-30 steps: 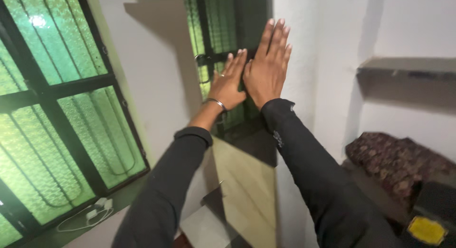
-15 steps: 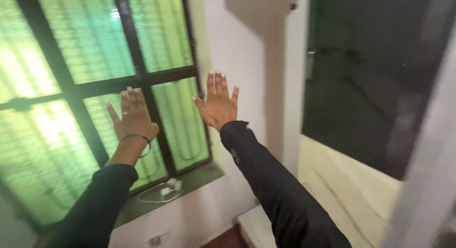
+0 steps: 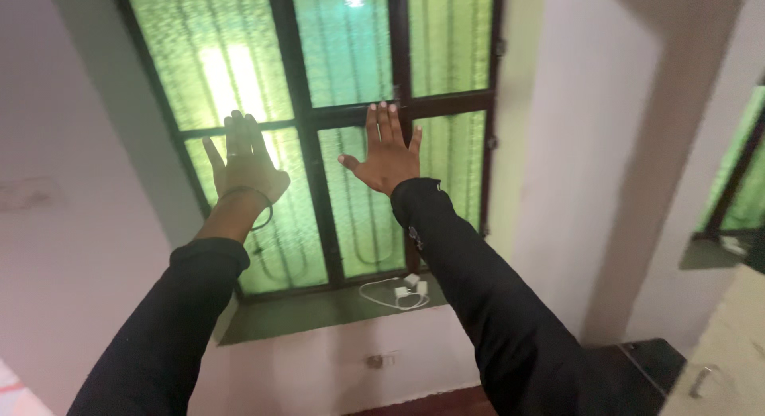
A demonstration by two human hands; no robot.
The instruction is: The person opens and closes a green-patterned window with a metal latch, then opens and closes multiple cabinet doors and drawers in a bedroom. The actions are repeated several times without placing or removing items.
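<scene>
Head view: both hands are raised in front of a window (image 3: pixel 335 129) with green textured glass panes and a dark metal frame, which fills the upper middle of the picture. The left hand (image 3: pixel 245 165) is spread flat, fingers (image 3: pixel 239 129) released and holding nothing, set over the lower left pane at about 10 o'clock from centre; whether the palm touches the glass cannot be told. A thin bangle (image 3: pixel 253 205) circles that wrist. The right hand (image 3: pixel 388 153) is likewise open and empty, its fingertips at the horizontal bar of the frame, near 12 o'clock.

The window looks rigid and fixed; the patterned glass is probably brittle and slick, so the frame bars seem the safer place to press or grip.

At 6 o'clock below the right hand, a white charger with coiled cable (image 3: pixel 396 292) lies on the green window sill (image 3: pixel 303 312).
</scene>
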